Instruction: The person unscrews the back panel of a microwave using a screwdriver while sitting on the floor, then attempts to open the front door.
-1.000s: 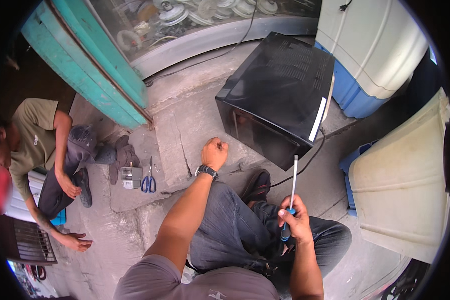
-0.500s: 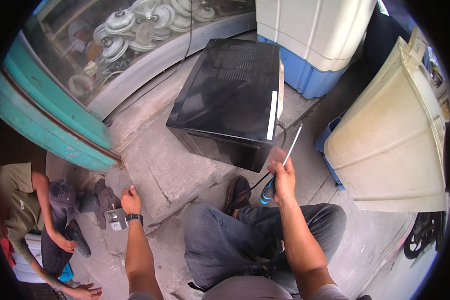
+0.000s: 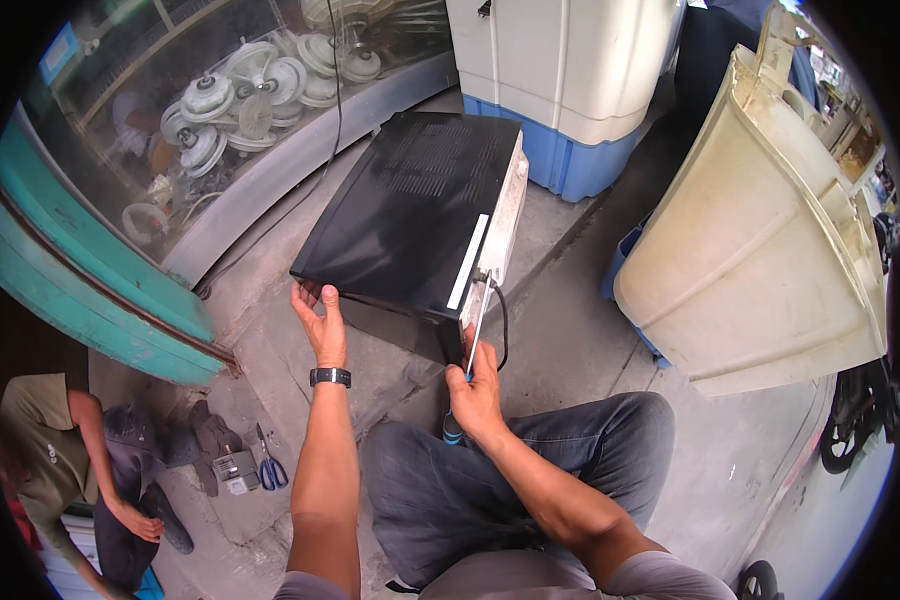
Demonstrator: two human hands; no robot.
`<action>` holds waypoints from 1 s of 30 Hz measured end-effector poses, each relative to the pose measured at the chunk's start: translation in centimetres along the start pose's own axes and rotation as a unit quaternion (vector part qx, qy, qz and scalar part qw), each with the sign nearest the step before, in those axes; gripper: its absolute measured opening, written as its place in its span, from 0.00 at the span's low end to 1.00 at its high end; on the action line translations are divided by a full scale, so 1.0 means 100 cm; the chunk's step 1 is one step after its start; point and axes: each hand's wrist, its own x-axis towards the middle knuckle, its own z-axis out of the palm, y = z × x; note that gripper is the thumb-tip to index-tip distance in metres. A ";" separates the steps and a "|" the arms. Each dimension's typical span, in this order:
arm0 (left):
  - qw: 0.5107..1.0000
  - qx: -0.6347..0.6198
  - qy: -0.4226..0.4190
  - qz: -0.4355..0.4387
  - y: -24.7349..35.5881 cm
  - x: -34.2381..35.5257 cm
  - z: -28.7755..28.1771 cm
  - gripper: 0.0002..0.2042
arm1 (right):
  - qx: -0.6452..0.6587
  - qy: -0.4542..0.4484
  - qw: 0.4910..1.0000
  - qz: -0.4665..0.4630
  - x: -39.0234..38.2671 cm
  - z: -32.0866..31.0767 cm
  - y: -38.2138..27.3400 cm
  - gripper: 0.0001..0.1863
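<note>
In front of me stands a black boxy appliance, apparently a microwave oven (image 3: 400, 220), with vent slots on its top. My left hand (image 3: 320, 325) is at its near left corner, fingers extended and thumb apart, touching the casing just below the top edge. Close against the near right corner, my right hand (image 3: 477, 395) is closed around a screwdriver (image 3: 452, 428) with a blue-and-black handle; its shaft points up along the oven's pale right side. A black cord (image 3: 504, 335) loops out from that side.
Scissors (image 3: 272, 470) and a grey metal part (image 3: 236, 473) lie on the concrete to the left. Another person (image 3: 70, 470) sits beyond them. A white-and-blue tub (image 3: 560, 90) and a cream plastic housing (image 3: 750, 230) flank the oven. A teal frame (image 3: 100, 270) borders the left.
My left hand has moved up and right from beside the metal part to the oven's corner. My right hand, with the screwdriver, has come left against the oven. The view has shifted.
</note>
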 end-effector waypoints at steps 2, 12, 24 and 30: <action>0.999 -0.028 -0.011 -0.044 -0.013 0.017 -0.018 0.40 | 0.006 -0.021 1.000 -0.002 -0.011 0.013 -0.006 0.35; 0.966 -0.084 -0.114 -0.217 -0.006 0.118 -0.074 0.47 | 0.128 -0.188 0.973 -0.038 -0.038 0.085 -0.016 0.38; 0.994 0.065 -0.071 0.047 0.055 -0.112 0.007 0.43 | 0.208 0.060 0.951 0.219 0.274 -0.133 0.066 0.34; 0.989 0.108 0.019 0.097 0.046 -0.090 0.004 0.36 | 0.139 -0.025 0.977 0.159 0.277 -0.109 0.065 0.34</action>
